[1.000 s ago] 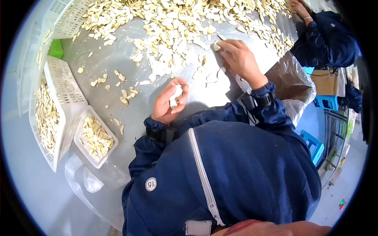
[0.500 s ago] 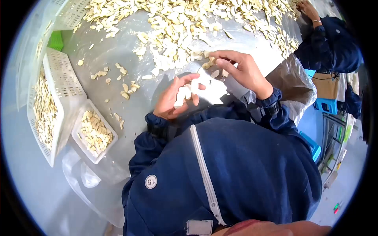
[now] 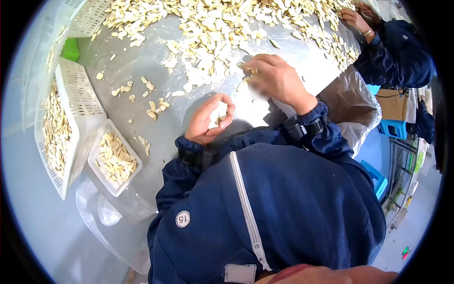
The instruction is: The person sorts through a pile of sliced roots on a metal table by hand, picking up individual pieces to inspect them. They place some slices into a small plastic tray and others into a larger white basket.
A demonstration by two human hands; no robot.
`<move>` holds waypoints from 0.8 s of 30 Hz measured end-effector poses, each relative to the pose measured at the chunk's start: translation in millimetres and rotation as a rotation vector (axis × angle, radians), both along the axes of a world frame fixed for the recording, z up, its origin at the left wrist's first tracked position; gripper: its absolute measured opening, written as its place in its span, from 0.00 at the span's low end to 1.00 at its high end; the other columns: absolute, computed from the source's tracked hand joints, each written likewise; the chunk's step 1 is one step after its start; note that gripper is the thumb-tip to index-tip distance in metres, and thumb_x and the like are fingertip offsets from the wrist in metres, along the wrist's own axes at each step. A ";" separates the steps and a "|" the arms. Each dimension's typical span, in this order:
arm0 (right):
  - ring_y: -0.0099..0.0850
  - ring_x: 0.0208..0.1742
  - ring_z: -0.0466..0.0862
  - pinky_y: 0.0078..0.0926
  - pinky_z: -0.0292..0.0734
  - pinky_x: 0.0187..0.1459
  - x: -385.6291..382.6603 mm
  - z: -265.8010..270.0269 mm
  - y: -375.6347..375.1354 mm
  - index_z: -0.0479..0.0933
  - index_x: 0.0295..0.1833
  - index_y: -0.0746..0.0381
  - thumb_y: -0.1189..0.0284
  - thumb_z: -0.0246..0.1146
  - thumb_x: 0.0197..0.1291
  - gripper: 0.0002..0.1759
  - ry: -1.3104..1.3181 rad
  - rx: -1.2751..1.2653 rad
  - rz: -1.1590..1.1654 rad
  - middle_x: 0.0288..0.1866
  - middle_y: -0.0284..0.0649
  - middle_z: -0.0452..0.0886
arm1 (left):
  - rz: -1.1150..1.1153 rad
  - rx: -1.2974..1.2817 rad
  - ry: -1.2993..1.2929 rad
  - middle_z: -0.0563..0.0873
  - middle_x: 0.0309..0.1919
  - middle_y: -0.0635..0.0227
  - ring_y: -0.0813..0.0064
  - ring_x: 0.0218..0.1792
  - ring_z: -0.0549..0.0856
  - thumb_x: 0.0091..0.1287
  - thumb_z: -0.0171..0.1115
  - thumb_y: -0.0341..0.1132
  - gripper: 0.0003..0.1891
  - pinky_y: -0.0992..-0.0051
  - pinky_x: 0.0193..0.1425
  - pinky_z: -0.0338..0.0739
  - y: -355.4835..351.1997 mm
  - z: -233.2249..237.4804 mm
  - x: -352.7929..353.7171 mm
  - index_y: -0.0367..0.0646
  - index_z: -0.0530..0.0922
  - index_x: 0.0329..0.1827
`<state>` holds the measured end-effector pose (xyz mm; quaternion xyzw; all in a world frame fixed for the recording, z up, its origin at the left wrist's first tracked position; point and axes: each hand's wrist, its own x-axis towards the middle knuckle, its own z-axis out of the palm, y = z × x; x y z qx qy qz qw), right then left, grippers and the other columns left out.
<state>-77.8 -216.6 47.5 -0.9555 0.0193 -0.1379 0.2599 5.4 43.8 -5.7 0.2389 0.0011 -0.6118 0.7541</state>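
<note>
Pale, thin slices point(image 3: 203, 47) lie in a broad heap on the metal table point(image 3: 137, 61). My left hand point(image 3: 210, 118) is curled, thumb and fingers bent round a few white slices point(image 3: 217, 113) in its palm. Just right of it, my right hand point(image 3: 279, 80) is bent down at the heap's near edge, its fingertips closed on slices point(image 3: 249, 71). Its thumb is blurred, and the palm side is hidden.
At the left stand a white perforated basket point(image 3: 85, 102) of slices and a small white tray point(image 3: 134, 176) holding more. Small groups of slices point(image 3: 152, 111) lie nearby. A clear plastic bag point(image 3: 354, 102) hangs at the right. Beyond it, a co-worker's hand point(image 3: 357, 21) is at the heap.
My left hand's fingers have curled in further round its slices. My right hand has shifted left and turned palm down. The co-worker's hands have moved, and a second one now shows.
</note>
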 end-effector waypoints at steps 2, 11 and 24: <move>0.44 0.56 0.86 0.39 0.84 0.56 4.1 -11.1 -1.0 0.88 0.55 0.55 0.68 0.71 0.65 0.13 0.038 -0.016 0.076 0.56 0.38 0.88 | 0.022 -0.018 0.010 0.79 0.45 0.60 0.80 0.29 0.76 0.88 0.48 0.44 0.16 0.86 0.18 0.56 0.8 -0.2 -1.0 0.40 0.75 0.58; 0.41 0.74 0.78 0.51 0.71 0.75 -22.6 -4.7 -6.2 0.84 0.63 0.50 0.60 0.74 0.64 0.23 -0.078 -0.114 0.145 0.71 0.40 0.81 | -0.039 -0.045 -0.057 0.78 0.45 0.61 0.82 0.27 0.72 0.88 0.46 0.48 0.18 0.87 0.17 0.57 -0.7 -5.0 -0.1 0.40 0.73 0.57; 0.47 0.58 0.84 0.44 0.81 0.57 -103.5 -48.5 -95.7 0.83 0.46 0.59 0.72 0.71 0.65 0.07 -0.081 -0.279 -0.448 0.53 0.45 0.85 | -0.024 -0.026 -0.074 0.79 0.45 0.59 0.82 0.29 0.74 0.89 0.46 0.47 0.18 0.86 0.17 0.59 0.6 -3.4 1.0 0.39 0.75 0.57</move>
